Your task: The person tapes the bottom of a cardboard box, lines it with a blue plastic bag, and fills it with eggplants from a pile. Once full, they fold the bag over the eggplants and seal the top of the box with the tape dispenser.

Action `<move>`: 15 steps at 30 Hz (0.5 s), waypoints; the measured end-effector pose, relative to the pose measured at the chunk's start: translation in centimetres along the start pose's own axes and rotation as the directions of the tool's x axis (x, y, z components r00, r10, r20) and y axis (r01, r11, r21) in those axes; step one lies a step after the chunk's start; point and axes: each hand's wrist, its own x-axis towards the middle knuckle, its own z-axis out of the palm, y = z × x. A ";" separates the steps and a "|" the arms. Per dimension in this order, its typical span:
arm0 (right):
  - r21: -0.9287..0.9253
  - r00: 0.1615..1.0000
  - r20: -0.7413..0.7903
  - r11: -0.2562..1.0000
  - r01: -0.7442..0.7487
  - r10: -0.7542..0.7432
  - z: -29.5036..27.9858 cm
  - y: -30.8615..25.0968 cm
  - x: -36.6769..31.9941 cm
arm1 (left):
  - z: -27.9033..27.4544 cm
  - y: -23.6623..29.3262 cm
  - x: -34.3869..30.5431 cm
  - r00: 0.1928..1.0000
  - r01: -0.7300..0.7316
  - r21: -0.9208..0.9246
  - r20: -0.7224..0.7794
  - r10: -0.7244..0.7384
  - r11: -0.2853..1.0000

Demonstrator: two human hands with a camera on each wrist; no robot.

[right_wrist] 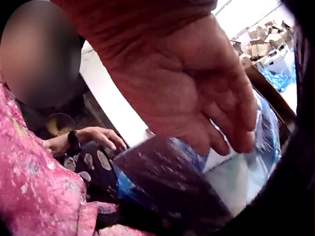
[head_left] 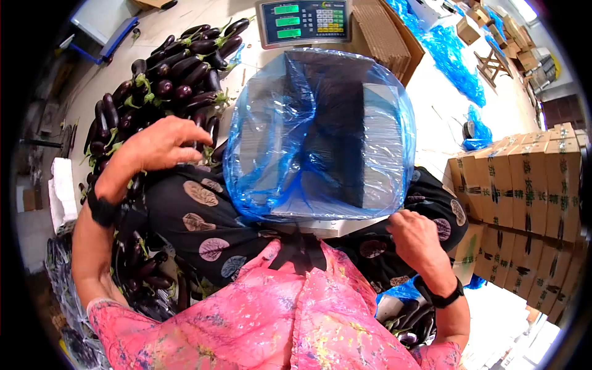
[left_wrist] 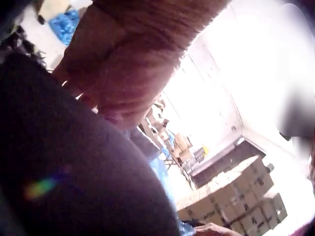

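Observation:
A box [head_left: 345, 228] sits on the person's lap, lined with a thin blue plastic bag [head_left: 259, 166] that is folded out over its rim. Inside, dark and pale walls show through the film. The left hand [head_left: 166, 143] hovers over the near edge of a pile of dark purple eggplants [head_left: 183, 92], fingers loosely bent with nothing in them. At the box's near right corner is the right hand [head_left: 416, 235], its fingertips right by the bag's edge. In the right wrist view the fingers of this hand [right_wrist: 197, 98] hang loosely bent beside the film.
A digital scale [head_left: 305, 23] with lit green displays stands beyond the box. Flattened cardboard [head_left: 382, 37] leans beside it. Stacked cartons [head_left: 518, 185] rise on the right, and blue film [head_left: 456, 61] lies on the floor. More eggplants [head_left: 151, 268] lie by the left leg.

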 end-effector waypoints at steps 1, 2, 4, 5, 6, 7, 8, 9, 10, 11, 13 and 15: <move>0.070 0.999 -0.043 0.998 0.004 -0.001 -1.6 -0.6 0.3 | -0.3 -0.8 0.3 0.997 0.051 -0.036 0.053 -0.050 0.998; 0.122 0.985 -0.163 0.990 0.075 -0.055 -3.0 -1.5 0.7 | -0.7 -1.0 0.7 0.985 0.137 -0.142 0.121 -0.120 0.980; 0.155 0.926 -0.341 0.962 0.224 -0.161 -5.1 -3.1 2.4 | -1.1 -1.5 0.9 0.923 0.355 -0.216 0.234 -0.305 0.910; 0.191 0.928 -0.315 0.945 0.266 -0.198 -5.4 -3.6 3.6 | -1.2 -1.8 1.0 0.904 0.398 -0.231 0.266 -0.336 0.888; 0.229 0.928 -0.290 0.924 0.305 -0.235 -5.6 -4.0 4.8 | -1.0 -2.0 1.3 0.913 0.378 -0.244 0.257 -0.317 0.893; 0.267 0.924 -0.268 0.900 0.344 -0.274 -5.9 -4.1 6.1 | -0.8 -2.1 1.7 0.922 0.360 -0.256 0.247 -0.300 0.897; 0.248 0.937 -0.161 0.906 0.342 -0.310 -5.3 -3.8 7.6 | -0.4 -2.5 2.0 0.930 0.343 -0.266 0.235 -0.285 0.901; 0.231 0.945 -0.072 0.916 0.326 -0.319 -4.4 -3.5 9.2 | 1.3 -4.4 2.7 0.953 0.273 -0.258 0.203 -0.224 0.927; 0.210 0.946 0.020 0.927 0.312 -0.323 -3.5 -3.2 10.9 | 3.1 -5.3 3.5 0.959 0.271 -0.304 0.165 -0.229 0.913; 0.187 0.940 0.114 0.936 0.298 -0.322 -2.6 -2.8 12.5 | 4.6 -5.6 4.4 0.964 0.265 -0.351 0.128 -0.235 0.898; 0.112 0.926 0.201 0.946 0.304 -0.321 -0.4 -2.4 16.1 | 6.6 -4.3 6.1 0.920 0.391 -0.533 0.197 -0.339 0.751; 0.013 0.917 0.272 0.954 0.299 -0.291 2.1 -2.6 19.3 | 8.8 -6.2 7.3 0.908 0.418 -0.661 0.332 -0.257 0.624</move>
